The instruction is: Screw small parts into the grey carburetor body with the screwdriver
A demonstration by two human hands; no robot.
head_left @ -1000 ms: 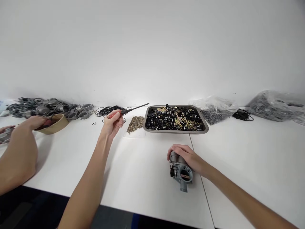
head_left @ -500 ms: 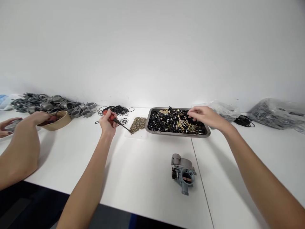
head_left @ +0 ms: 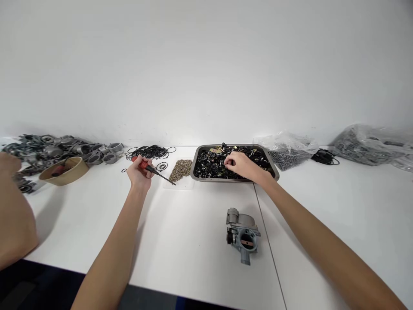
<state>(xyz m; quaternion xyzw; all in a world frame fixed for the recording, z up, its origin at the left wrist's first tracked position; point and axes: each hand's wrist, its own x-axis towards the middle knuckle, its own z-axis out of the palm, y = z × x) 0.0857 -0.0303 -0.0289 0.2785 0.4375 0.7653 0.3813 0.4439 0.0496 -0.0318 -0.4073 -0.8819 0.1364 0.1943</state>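
Observation:
In the head view my left hand (head_left: 139,174) is wrapped round the red handle of a screwdriver (head_left: 164,177). Its dark shaft points down to the right, with the tip by a heap of small brass parts (head_left: 180,169). Over the metal tray (head_left: 226,180) is my right hand (head_left: 240,164), fingers pinched together among black and brass fittings (head_left: 209,163). What the pinch holds, if anything, is hidden. A grey metal carburetor (head_left: 244,234) lies on the white table in front of the tray, its round bore facing me.
Black rubber rings (head_left: 150,152) lie behind my left hand. Grey castings (head_left: 61,146) are piled at the far left, near a tan bowl (head_left: 74,172) and another person's arm (head_left: 14,215). Plastic bags of small parts (head_left: 290,150) stand at the right against the wall.
My right hand has moved left across the tray, and its fingers have closed. My left hand keeps the screwdriver. The other person's arm has moved left, off the tan bowl.

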